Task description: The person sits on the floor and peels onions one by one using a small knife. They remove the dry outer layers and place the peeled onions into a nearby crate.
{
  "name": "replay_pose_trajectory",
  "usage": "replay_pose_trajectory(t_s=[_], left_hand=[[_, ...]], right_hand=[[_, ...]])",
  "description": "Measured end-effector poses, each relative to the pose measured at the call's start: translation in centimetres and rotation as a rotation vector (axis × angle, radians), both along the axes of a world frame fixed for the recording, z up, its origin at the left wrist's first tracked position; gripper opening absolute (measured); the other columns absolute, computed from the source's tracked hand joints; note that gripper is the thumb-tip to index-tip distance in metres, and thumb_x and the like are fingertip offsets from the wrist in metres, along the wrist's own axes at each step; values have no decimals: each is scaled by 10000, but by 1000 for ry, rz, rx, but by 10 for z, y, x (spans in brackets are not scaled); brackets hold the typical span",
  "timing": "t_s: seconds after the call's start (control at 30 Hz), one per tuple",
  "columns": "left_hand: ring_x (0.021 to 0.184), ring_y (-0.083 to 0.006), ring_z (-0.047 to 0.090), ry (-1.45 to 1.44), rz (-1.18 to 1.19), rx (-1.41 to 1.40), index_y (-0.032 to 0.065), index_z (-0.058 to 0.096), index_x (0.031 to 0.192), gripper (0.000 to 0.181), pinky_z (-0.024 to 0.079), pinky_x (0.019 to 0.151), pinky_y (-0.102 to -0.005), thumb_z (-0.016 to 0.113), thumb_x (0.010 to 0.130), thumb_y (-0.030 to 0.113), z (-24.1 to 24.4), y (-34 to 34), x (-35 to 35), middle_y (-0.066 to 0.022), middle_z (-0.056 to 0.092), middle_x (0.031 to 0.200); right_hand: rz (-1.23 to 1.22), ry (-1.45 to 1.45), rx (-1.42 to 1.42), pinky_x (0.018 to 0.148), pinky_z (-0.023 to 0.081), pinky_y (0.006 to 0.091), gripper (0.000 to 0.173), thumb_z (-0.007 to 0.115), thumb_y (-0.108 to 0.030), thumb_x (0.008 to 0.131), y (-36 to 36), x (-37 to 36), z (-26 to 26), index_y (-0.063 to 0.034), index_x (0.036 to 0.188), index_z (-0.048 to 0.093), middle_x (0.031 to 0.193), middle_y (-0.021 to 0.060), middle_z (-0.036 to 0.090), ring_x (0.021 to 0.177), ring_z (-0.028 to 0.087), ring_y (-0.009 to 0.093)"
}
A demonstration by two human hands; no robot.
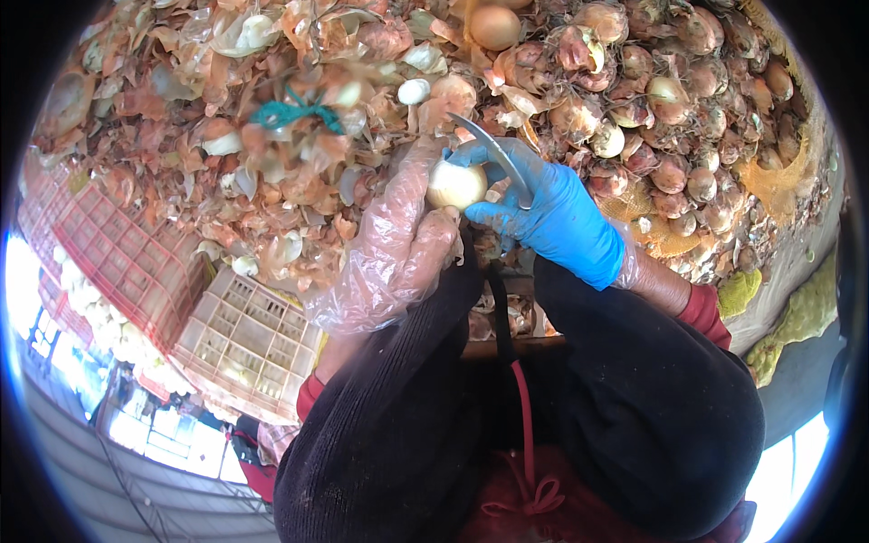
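Observation:
A peeled, pale onion (456, 184) is held between my two hands, above my knees. My left hand (400, 237), in a loose clear plastic glove, grips it from the left with the thumb below. My right hand (543, 203) wears a blue glove and has its fingertips on the onion's right side. That same hand holds a knife with a curved blade (499, 153), which points up and left over the onion. The knife's handle is hidden in the blue glove. Loose onion skins (285, 156) lie thickly beyond my hands.
Unpeeled onions (669, 173) are heaped at the right beside orange mesh netting (781, 180). A red plastic crate (122, 251) and a cream plastic crate (248, 339) stand at the left, with peeled onions (102, 309) behind. Teal twine (295, 114) rests on the skins.

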State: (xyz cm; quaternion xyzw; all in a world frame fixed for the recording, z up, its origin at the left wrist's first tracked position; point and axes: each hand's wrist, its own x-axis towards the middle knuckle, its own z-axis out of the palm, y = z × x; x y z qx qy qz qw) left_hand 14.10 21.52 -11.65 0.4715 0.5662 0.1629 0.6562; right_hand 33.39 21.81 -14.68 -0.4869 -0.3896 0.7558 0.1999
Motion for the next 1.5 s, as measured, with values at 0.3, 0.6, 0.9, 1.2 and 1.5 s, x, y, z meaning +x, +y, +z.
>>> replay_pose_trajectory(t_s=[0.3, 0.6, 0.9, 1.2, 1.5], left_hand=[[791, -153, 551, -88, 118, -189, -69, 391, 1361, 479, 484, 680, -281, 522, 902, -24, 0, -6, 0, -139, 564, 1086], [861, -200, 587, -55, 78, -35, -59, 417, 1316, 424, 501, 715, -296, 530, 912, 8, -3, -8, -5, -175, 546, 1148], [820, -194, 597, -75, 145, -79, -43, 464, 1248, 362, 499, 694, -300, 550, 902, 14, 0, -8, -5, -162, 570, 1065], [780, -189, 606, -66, -160, 177, -27, 510, 1180, 299, 498, 674, -304, 570, 891, 20, 7, 1, 16, -149, 594, 983], [739, -183, 616, -51, 87, 2, -12, 557, 1113, 238, 496, 654, -308, 590, 881, 27, 2, 0, 9, -135, 619, 900]], right_hand=[[-26, -66, -131, 669, 522, 286, 513, 766, -197, 807, 3, -3, 5, -123, 1271, 560, 951, 66, 659, 774, 605, 113], [-15, -148, 90, 748, 529, 297, 525, 807, -174, 750, -5, -5, 0, -121, 1226, 592, 1066, 75, 628, 876, 621, 146], [-203, -17, 27, 771, 538, 273, 430, 810, -134, 762, -19, -17, -14, -73, 1122, 585, 1053, 50, 655, 895, 620, 107], [-211, 209, -283, 575, 508, 226, 999, 767, -210, 791, -12, -8, -17, -191, 1543, 110, 1247, 62, 509, 750, 593, 110], [-153, 216, -310, 557, 485, 219, 986, 749, -305, 792, -11, -4, -22, -196, 1544, 122, 1232, 50, 517, 693, 575, 98]])
